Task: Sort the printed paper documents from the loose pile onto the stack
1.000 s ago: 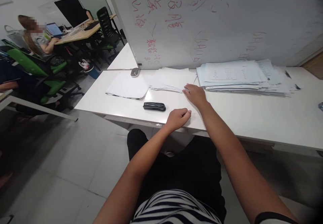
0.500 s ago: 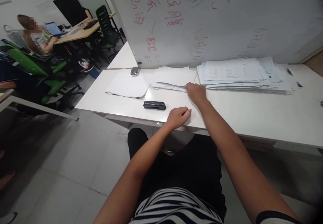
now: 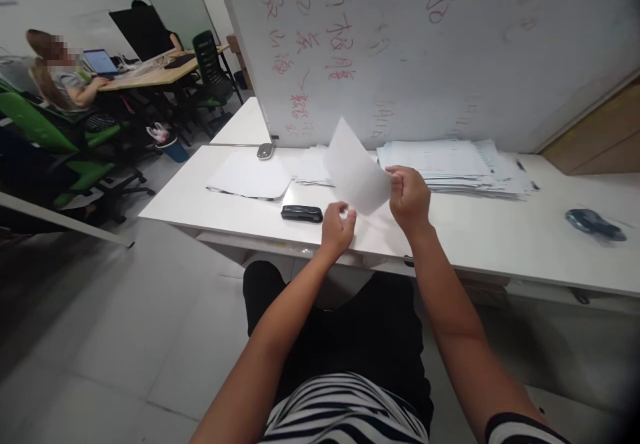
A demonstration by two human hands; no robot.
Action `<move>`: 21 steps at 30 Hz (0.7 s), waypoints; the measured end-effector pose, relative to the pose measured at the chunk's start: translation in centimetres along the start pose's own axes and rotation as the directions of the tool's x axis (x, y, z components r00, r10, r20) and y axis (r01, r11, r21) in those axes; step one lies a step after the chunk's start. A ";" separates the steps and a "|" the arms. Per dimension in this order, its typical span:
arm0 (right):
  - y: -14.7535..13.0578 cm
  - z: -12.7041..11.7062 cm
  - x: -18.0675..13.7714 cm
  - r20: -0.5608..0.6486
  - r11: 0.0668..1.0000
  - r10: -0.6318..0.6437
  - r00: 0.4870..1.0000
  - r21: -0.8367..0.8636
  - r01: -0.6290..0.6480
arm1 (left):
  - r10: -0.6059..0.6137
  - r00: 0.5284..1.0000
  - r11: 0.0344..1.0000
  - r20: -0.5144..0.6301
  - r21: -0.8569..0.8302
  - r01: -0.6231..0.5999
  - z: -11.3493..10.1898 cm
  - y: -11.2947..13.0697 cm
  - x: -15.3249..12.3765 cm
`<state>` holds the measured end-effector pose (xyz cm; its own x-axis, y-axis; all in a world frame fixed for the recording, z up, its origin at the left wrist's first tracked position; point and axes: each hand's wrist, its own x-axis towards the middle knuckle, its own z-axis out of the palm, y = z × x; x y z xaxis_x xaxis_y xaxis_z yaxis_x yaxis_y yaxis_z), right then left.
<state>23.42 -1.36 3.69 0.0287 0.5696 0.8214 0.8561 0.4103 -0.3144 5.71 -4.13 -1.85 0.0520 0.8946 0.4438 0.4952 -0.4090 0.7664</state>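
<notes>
A white sheet of paper is raised above the table, tilted and slightly curved. My right hand pinches it at its right edge. My left hand is by the sheet's lower edge, with thumb and fingers curved but apart and nothing visible between them. Just left of that hand lies a black stapler. Behind the raised sheet is a low stack of paper, partly hidden by it. Farther left, another stack of white paper rests flat.
A thick pile of printed sheets lies at the back right of the white table. The whiteboard rises behind it. A computer mouse sits at the back left, a dark blurred object at the right. A person sits at a far desk.
My right hand has lifted the sheet from the middle stack and moved right and nearer. My left hand has shifted slightly left and its fingers have parted. The view has turned right.
</notes>
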 end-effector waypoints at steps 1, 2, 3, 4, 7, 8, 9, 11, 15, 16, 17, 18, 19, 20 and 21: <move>-0.1 -1.4 -0.4 0.012 0.999 -0.024 1.000 -0.043 0.024 | 0.042 0.997 0.999 -0.070 -0.017 -0.043 0.1 -0.2 -0.1; 0.1 -2.7 -0.9 0.030 0.994 -0.053 0.998 -0.090 0.055 | 0.076 0.989 0.996 -0.126 -0.033 -0.081 0.2 -0.5 -0.2; 0.4 -3.9 -1.4 0.050 0.987 -0.082 0.995 -0.134 0.088 | 0.097 0.983 0.993 -0.157 -0.052 -0.106 0.3 -0.7 -0.3; 0.8 -4.9 -1.9 0.068 0.978 -0.107 0.992 -0.171 0.117 | 0.103 0.981 0.990 -0.162 -0.079 -0.117 0.4 -0.8 -0.3; 2.2 -7.1 -3.3 0.090 0.959 -0.128 0.988 -0.244 0.147 | 0.060 0.994 0.980 -0.096 -0.185 -0.077 0.5 -1.0 -0.1; 2.6 -7.5 -3.7 0.083 0.956 -0.123 0.989 -0.259 0.141 | 0.037 0.998 0.972 -0.051 -0.229 -0.048 0.4 -1.0 0.0; 2.9 -7.8 -4.0 0.072 0.955 -0.113 0.991 -0.267 0.128 | 0.012 1.000 0.963 -0.012 -0.268 -0.015 0.3 -0.9 0.1; 3.2 -8.2 -4.4 0.048 0.962 -0.083 0.995 -0.256 0.092 | -0.045 0.999 0.942 0.018 -0.332 0.049 0.0 -0.7 0.2; 2.8 -7.8 -4.8 0.022 0.987 0.037 0.999 -0.159 -0.033 | -0.110 0.992 0.917 0.056 -0.380 0.123 -0.7 -0.4 0.3; 2.6 -7.6 -4.9 0.017 0.990 0.075 0.997 -0.123 -0.072 | -0.117 0.989 0.916 0.088 -0.375 0.142 -0.8 -0.4 0.3; 2.4 -7.3 -5.0 0.008 0.990 0.118 0.993 -0.081 -0.117 | -0.129 0.985 0.919 0.111 -0.360 0.161 -1.0 -0.4 0.3; 2.1 -7.0 -5.1 -0.011 0.985 0.168 0.986 -0.031 -0.169 | -0.146 0.982 0.923 0.120 -0.341 0.179 -1.1 -0.5 0.3; 1.8 -6.6 -5.4 -0.041 0.973 0.232 0.972 0.029 -0.231 | -0.163 0.980 0.926 0.117 -0.325 0.193 -1.2 -0.5 0.3; 1.5 -6.1 -5.7 -0.073 0.947 0.312 0.947 0.101 -0.304 | -0.174 0.978 0.928 0.112 -0.313 0.201 -1.3 -0.6 0.3; 1.2 -5.7 -6.1 -0.100 0.904 0.407 0.908 0.183 -0.386 | -0.181 0.977 0.928 0.112 -0.311 0.207 -1.4 -0.6 0.4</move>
<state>27.25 -8.38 0.99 0.4260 0.6132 0.6652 0.6690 0.2815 -0.6879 4.23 -3.78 -1.53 0.0585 0.9682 0.2431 0.2008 -0.2500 0.9472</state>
